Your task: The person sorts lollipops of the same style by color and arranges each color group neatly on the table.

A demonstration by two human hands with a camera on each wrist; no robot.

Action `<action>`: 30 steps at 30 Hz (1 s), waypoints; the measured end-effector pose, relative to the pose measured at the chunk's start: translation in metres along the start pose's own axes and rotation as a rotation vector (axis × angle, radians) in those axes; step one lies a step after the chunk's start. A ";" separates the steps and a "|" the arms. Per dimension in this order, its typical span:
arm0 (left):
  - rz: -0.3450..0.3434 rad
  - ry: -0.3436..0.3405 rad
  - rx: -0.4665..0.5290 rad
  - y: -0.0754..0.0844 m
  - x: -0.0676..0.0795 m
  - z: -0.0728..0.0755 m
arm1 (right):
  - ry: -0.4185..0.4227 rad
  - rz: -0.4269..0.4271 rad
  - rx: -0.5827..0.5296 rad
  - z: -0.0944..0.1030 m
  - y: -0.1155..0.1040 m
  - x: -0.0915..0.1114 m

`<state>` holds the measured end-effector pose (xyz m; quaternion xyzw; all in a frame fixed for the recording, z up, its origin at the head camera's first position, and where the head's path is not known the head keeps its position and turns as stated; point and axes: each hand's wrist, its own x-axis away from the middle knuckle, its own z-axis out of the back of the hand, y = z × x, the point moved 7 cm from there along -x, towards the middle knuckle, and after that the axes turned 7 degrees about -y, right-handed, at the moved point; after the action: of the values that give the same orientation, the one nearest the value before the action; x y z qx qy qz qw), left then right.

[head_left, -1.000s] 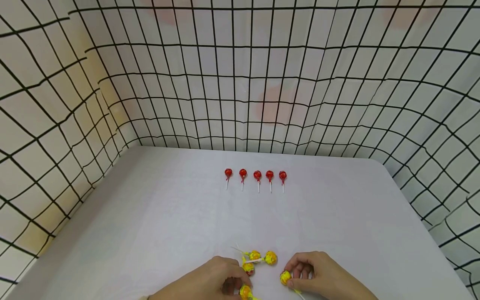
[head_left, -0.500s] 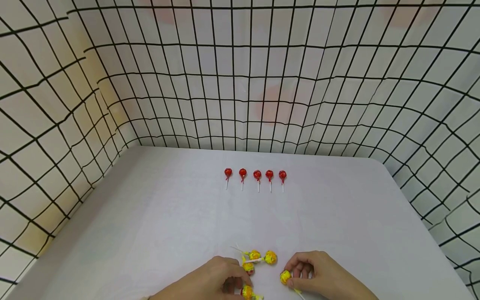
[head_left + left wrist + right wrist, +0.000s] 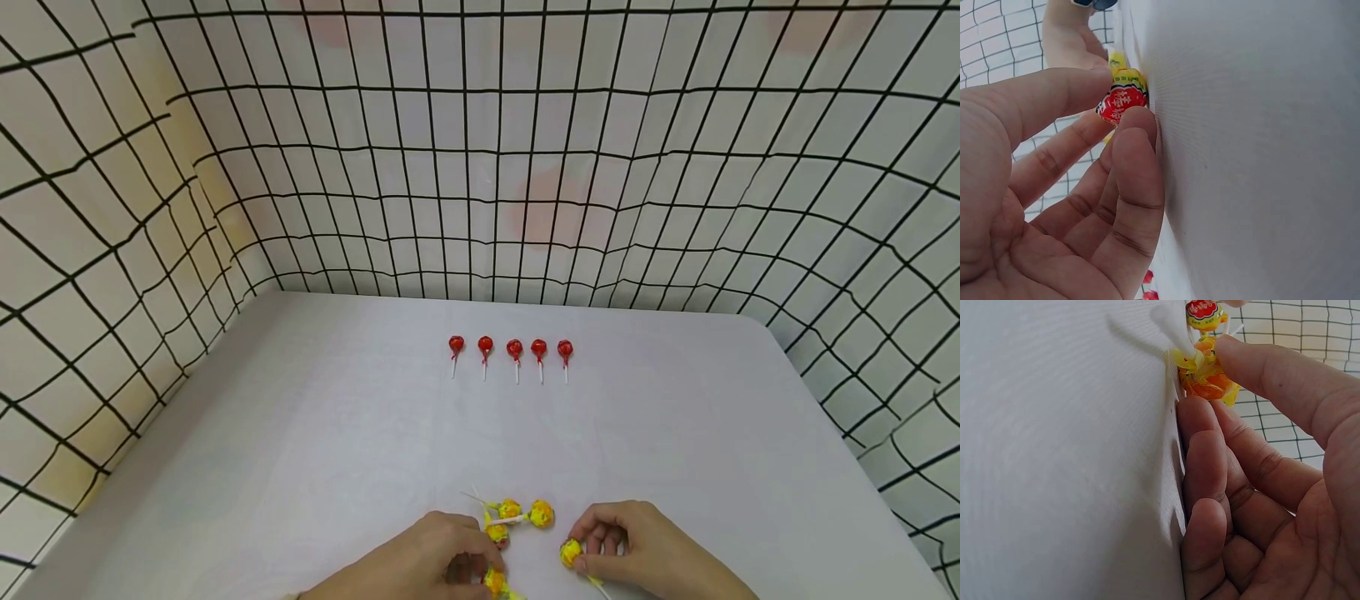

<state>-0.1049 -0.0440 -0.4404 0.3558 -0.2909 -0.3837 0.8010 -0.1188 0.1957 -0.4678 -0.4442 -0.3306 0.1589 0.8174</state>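
Note:
At the near edge of the table, my left hand [image 3: 438, 554] pinches a yellow-wrapped lollipop [image 3: 495, 582] between thumb and fingers. In the left wrist view that lollipop [image 3: 1124, 95] shows a red label with white characters. To the right, my right hand [image 3: 637, 546] pinches another yellow lollipop [image 3: 571, 553] by its head; in the right wrist view its white stick [image 3: 1171, 330] points away from the fingers. Three more yellow lollipops lie close together just beyond the hands, one of them [image 3: 542, 514] with its stick across the others, another [image 3: 497, 534] beside my left fingers.
Several red lollipops [image 3: 514, 350] lie in a spaced row toward the far side, sticks toward me. A white cloth covers the table [image 3: 360, 417]. Black grid netting [image 3: 480, 175] over white fabric walls the back and both sides.
The lollipop in my left hand has shifted slightly to the right and turned a little. My right hand and the other lollipops stay where they were.

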 end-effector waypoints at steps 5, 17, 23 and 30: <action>-0.016 -0.006 -0.033 0.002 0.000 -0.001 | -0.003 0.003 -0.006 0.000 0.000 0.000; -0.120 -0.004 -0.104 0.010 0.004 0.000 | -0.006 0.035 -0.001 0.000 -0.003 0.000; -0.122 -0.012 -0.110 0.010 0.003 0.000 | -0.007 0.027 -0.009 0.000 -0.003 0.000; -0.159 -0.014 -0.126 0.012 0.005 0.000 | -0.004 0.027 -0.003 0.000 -0.004 0.001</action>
<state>-0.0971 -0.0419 -0.4299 0.3240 -0.2426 -0.4660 0.7868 -0.1184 0.1939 -0.4644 -0.4494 -0.3264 0.1703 0.8139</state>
